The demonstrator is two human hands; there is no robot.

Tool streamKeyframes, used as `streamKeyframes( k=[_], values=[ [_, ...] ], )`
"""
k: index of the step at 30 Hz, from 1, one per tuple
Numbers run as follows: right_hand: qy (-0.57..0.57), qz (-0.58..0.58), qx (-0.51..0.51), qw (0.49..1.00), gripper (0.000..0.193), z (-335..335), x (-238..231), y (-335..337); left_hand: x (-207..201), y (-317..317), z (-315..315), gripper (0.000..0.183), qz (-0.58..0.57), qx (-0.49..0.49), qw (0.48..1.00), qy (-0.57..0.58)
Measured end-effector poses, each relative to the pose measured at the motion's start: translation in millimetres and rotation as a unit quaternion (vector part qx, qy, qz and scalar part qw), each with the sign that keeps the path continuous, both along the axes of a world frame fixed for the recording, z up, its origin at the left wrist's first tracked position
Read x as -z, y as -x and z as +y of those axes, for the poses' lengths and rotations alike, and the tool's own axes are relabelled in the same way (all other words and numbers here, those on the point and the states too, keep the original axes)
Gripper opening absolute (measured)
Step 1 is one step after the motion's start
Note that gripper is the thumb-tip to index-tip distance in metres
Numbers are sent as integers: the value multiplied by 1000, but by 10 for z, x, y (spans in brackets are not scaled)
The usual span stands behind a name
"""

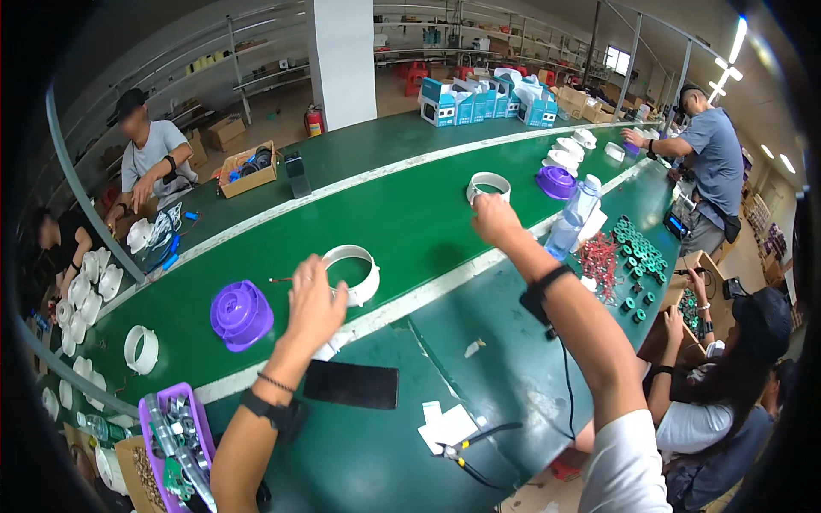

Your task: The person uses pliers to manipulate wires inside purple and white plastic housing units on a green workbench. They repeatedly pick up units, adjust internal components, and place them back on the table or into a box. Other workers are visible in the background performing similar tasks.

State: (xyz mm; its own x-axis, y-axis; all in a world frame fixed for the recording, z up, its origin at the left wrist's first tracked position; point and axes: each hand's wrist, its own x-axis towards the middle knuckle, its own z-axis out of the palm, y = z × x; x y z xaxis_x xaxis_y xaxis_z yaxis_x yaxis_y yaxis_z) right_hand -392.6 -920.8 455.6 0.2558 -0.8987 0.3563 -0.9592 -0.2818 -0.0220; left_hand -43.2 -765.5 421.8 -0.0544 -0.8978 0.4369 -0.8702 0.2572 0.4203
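Head view, left hand [313, 305] fingers spread touching white ring [352, 272], right hand [494, 220] fingers closed gripping farther white ring [488, 185]

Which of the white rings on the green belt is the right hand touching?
The far white ring, beside the purple dish. The right hand reaches it; the nearer ring is at the left hand.

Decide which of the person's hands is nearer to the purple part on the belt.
Left. The left hand is just right of the purple part, at a white ring. The right hand is far off, at another white ring.
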Motion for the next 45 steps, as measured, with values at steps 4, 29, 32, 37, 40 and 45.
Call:
streamKeyframes(
  k=[4,29,32,37,40,45],
  values=[
    [-17,32,95,995,24,-989,180,39,110,-9,178,49,-99,59,991,-62],
    [20,-62,-143,988,34,-966,259,-262,192,-88,210,53,11,38,999,0],
    [-27,-120,-180,976,44,-207,-37,-377,-48,-88,528,48,38,48,997,-38],
    [-204,-77,-289,932,49,1509,-530,-651,-575,-205,1529,27,124,46,986,-103],
    [-217,-2,-307,927,75,2672,-266,-360,-915,-139,2432,25,243,71,958,-137],
    [-224,-28,-267,937,93,3831,183,-40,-1036,-290,4478,27,347,16,937,-46]
  ],
)
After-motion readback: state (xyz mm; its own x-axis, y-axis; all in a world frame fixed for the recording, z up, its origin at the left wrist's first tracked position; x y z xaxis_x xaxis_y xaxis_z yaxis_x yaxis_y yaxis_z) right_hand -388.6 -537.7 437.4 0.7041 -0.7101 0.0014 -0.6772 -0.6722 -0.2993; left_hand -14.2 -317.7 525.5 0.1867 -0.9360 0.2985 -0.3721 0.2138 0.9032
